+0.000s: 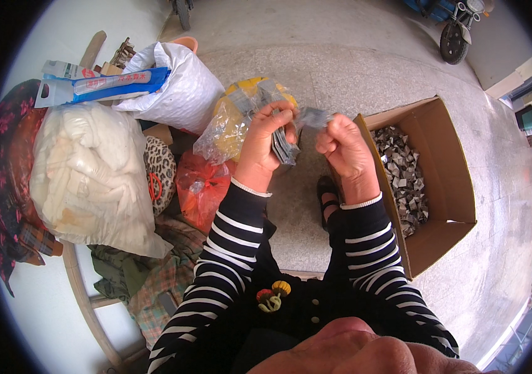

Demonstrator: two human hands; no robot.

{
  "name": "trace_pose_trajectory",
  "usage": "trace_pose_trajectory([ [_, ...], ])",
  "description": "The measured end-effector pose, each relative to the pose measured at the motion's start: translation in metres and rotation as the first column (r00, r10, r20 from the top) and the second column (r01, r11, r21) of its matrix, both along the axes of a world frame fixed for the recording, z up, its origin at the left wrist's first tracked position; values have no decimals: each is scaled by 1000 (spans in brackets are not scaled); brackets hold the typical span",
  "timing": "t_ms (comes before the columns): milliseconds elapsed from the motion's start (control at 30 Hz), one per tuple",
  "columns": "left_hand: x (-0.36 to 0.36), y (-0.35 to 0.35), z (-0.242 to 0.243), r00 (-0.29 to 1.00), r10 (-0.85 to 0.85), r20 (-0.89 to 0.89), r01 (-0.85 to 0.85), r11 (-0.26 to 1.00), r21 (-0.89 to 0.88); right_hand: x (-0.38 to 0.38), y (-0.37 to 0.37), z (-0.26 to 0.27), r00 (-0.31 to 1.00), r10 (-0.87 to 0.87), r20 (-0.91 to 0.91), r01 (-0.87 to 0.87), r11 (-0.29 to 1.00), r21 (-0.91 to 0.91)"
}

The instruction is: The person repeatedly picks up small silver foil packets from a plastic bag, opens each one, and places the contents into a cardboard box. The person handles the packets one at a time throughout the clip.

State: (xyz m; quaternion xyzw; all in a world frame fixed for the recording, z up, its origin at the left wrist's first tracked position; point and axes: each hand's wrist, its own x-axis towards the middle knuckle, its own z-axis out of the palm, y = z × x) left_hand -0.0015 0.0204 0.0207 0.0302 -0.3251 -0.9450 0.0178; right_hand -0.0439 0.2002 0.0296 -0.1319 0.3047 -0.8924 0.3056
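My left hand (pixel 266 133) grips a small stack of dark grey flat pieces (pixel 285 148), held edge-on between thumb and fingers. Just to its right, my right hand (pixel 346 147) pinches the end of a thin grey piece (pixel 313 118), which is blurred and spans the gap between both hands. Whether that piece still touches the stack is hard to tell. Behind my left hand, a clear plastic bag (pixel 226 126) and more grey pieces (pixel 242 99) lie on a round yellow object (pixel 289 92). Beside my right forearm stands an open cardboard box (pixel 448 163) holding many folded grey angular pieces (pixel 401 180).
To the left are a red plastic bag (pixel 200 180), a large translucent bag of pale material (pixel 93 173), a white woven sack (pixel 177 84) and a leopard-print cushion (pixel 160 161) with red-handled scissors (pixel 154 187). A motorcycle wheel (pixel 454 44) stands far right on the tiled floor (pixel 364 70).
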Motion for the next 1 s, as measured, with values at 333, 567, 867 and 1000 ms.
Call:
trace_pose_trajectory([
  [333,-10,0,-15,947,84,309,-200,909,366,-1,7,11,965,-164,-202,134,979,-155],
  [567,-10,2,-14,913,183,365,-291,919,266,25,-27,8,624,-19,-782,531,744,405],
  [867,-10,6,-11,922,212,323,-288,934,211,29,-32,6,788,-13,-615,428,730,533],
  [1000,-9,6,-10,917,229,327,-303,932,196,29,-33,9,728,-3,-685,516,661,545],
])
